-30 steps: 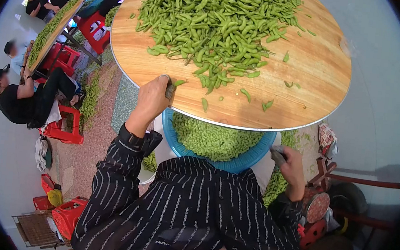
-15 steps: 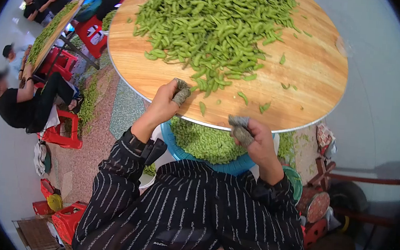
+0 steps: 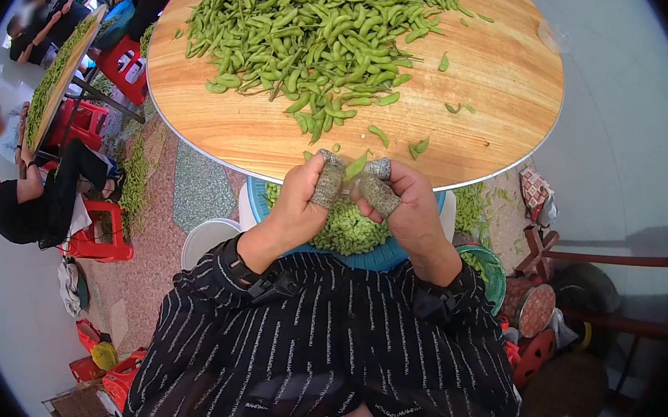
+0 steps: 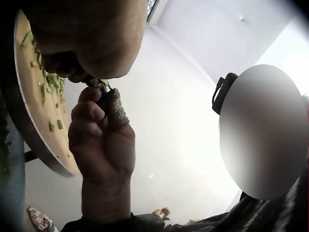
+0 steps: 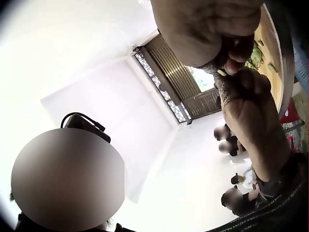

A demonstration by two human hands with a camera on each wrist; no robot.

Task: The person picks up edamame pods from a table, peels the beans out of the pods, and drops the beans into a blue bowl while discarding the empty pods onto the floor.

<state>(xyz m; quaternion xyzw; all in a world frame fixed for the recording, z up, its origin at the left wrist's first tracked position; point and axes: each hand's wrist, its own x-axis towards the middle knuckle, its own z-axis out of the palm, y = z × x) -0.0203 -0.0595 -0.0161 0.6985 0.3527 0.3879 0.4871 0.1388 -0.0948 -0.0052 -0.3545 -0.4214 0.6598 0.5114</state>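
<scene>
In the head view my left hand (image 3: 301, 194) and right hand (image 3: 420, 220) meet at the near rim of a round wooden tabletop (image 3: 221, 131). Between their fingertips they pinch a green edamame pod (image 3: 356, 165). Grey knitted covers wrap both thumbs and a right finger. A large heap of edamame pods (image 3: 310, 32) covers the far part of the top, with a few loose pods (image 3: 378, 136) nearer me. Below the hands, a blue basin (image 3: 393, 255) holds many shelled beans (image 3: 352, 230). In the left wrist view the right hand (image 4: 104, 140) faces the left one, fingertips together.
A white bucket (image 3: 208, 237) stands left of the basin, a green basket (image 3: 491, 274) right of it. Pods litter the floor (image 3: 132, 294). At the left, several people sit by another pod-covered table (image 3: 60, 73) with red stools (image 3: 97, 231). A wooden frame (image 3: 607, 260) stands at right.
My right hand has come up from the lower right to the tabletop rim. The left hand has moved right from the rim, and both now pinch a pod together. The head view has shifted slightly.
</scene>
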